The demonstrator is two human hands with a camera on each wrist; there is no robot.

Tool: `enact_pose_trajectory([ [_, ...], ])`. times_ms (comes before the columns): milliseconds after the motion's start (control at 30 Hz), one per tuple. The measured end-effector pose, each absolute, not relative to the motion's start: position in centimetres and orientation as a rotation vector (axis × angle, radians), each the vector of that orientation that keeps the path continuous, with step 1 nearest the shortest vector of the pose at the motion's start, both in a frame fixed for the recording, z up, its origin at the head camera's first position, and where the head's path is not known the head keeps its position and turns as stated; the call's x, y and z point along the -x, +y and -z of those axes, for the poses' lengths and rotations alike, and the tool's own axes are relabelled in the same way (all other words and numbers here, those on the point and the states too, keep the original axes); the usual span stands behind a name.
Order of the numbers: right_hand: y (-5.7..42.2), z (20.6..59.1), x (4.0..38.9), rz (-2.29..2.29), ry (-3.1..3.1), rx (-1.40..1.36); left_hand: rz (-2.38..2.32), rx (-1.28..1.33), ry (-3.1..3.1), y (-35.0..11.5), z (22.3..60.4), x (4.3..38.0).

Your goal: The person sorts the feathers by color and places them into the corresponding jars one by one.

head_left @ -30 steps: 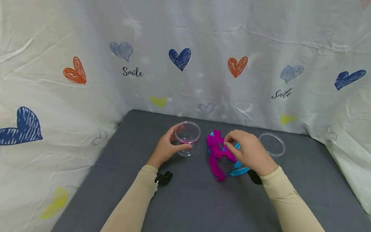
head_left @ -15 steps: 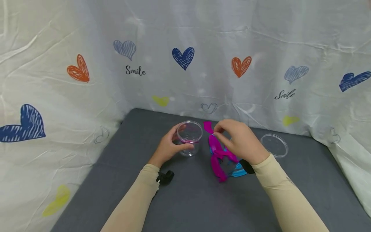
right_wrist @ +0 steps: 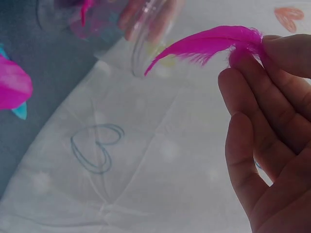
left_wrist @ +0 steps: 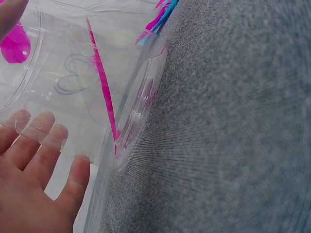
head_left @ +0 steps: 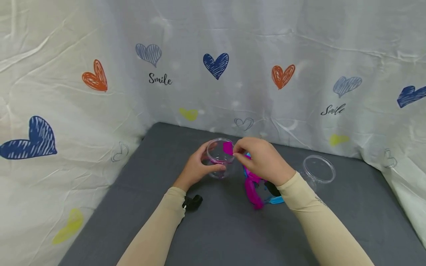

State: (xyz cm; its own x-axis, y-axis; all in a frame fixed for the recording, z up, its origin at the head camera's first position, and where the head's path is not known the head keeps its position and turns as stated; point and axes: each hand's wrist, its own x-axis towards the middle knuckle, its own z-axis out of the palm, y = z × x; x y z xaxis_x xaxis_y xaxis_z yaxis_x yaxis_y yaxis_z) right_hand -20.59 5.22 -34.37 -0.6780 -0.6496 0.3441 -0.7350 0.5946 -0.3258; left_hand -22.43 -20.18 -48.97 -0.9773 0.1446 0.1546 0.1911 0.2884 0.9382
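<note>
Grey woven cloth over the table (head_left: 213, 236). Left hand (head_left: 194, 168) grips the jar (head_left: 220, 161) round its wall, probably to steady something that light; right hand (head_left: 263, 160) pinches a magenta feather (right_wrist: 209, 42) by one end, likely to keep the rest free. Feather pile (head_left: 252, 190), magenta and blue, soft, sits near the jar. Jar's clear, smooth, round, upright. Lid (head_left: 319, 169), clear disc, lies aside, presumably freeing the mouth. Pinched feather: curved, wispy, at the rim. Slim second feather (left_wrist: 103, 85) leans inside.
</note>
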Motion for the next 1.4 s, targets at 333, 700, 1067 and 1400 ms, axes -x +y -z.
enact_pose_trajectory([
  [333,3.5,35.9,22.4,-0.65,-2.698,-1.185,1.857,0.319,-2.473,-20.3,49.0,22.2],
  [700,2.5,37.0,23.6,-0.543,-2.728,-1.181,1.846,0.285,-2.496,-20.4,48.9,22.2],
  [1067,2.1,37.6,24.2,-0.503,-2.69,-1.203,1.861,0.291,-2.494,-20.2,48.7,22.0],
  [1400,2.2,37.8,24.3,-0.545,-2.725,-1.163,1.866,0.319,-2.484,-20.3,48.7,22.2],
])
